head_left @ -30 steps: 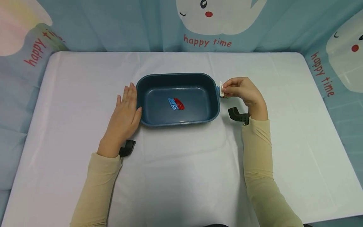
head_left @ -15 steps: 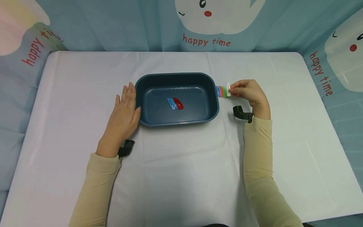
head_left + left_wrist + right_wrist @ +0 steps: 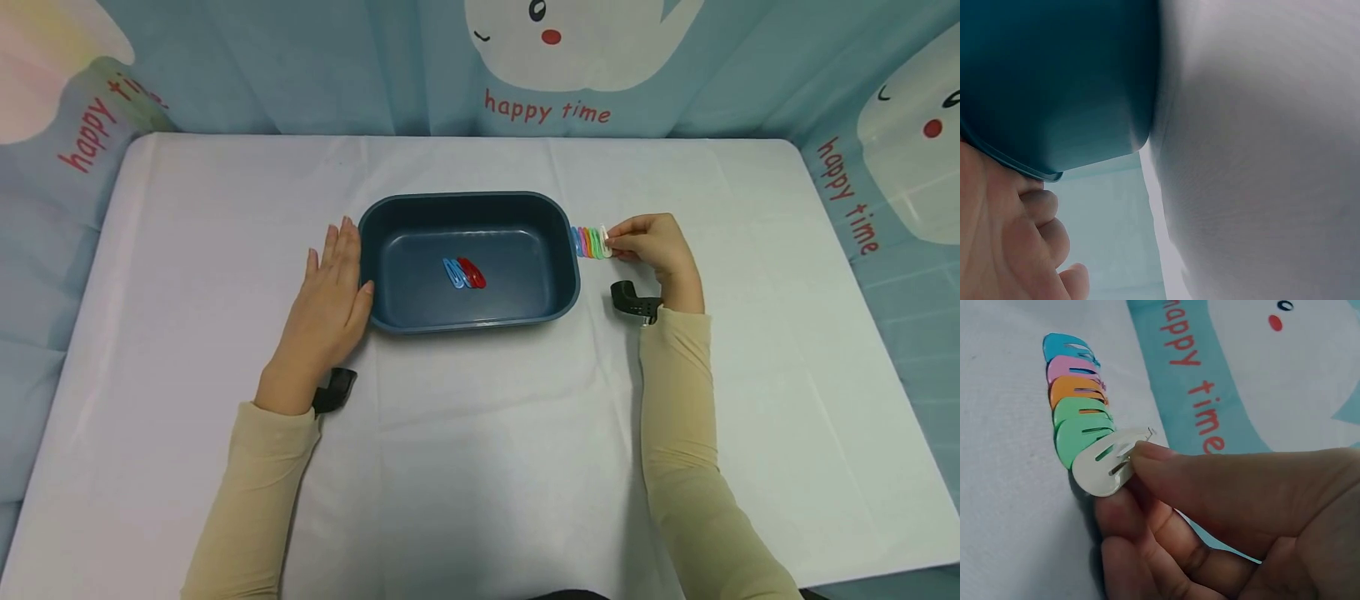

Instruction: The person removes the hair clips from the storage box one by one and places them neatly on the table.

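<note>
A white snap hair clip (image 3: pixel 1100 474) is pinched between the thumb and fingers of my right hand (image 3: pixel 651 246), at the near end of a row of clips. That row on the cloth runs blue (image 3: pixel 1063 345), pink (image 3: pixel 1063 367), orange (image 3: pixel 1067 390) and green (image 3: pixel 1072 440), the clips overlapping. My left hand (image 3: pixel 322 304) lies with straight fingers along the left wall of a dark blue basin (image 3: pixel 472 327). In the left wrist view its fingers (image 3: pixel 1041 206) touch the basin's rim. Blue clips (image 3: pixel 453 273) and red clips (image 3: pixel 472 273) lie together on the basin floor.
A white cloth (image 3: pixel 480 458) covers the table. Behind it hangs a light blue curtain (image 3: pixel 300 75) printed with cartoon shapes and red lettering. The row of clips sits right against the basin's right side.
My right hand has moved right from the basin's edge with the white clip, then lowered it to the end of the row, uncovering the coloured clips. My left hand has stayed in place.
</note>
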Available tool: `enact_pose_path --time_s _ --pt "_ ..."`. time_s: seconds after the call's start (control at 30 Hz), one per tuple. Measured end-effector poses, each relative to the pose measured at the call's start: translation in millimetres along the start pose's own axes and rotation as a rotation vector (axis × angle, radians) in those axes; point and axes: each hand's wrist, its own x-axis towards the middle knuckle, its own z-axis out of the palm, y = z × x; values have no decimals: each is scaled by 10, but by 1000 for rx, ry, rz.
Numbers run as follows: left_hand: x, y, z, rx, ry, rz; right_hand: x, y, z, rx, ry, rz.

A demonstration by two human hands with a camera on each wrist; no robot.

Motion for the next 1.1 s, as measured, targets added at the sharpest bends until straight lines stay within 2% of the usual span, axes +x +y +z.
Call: enact_pose_path --time_s 0.13,0.37,0.73,1.1 --pt "-5 8 -2 -6 -5 -2 12 23 18 -59 26 14" --pt "-4 13 11 -8 6 11 14 43 36 -157 56 -15" --pt "-8 24 -18 -11 -7 3 8 -4 12 -128 71 -9" --pt "-10 28 0 -17 -10 12 24 45 -26 -33 52 22"
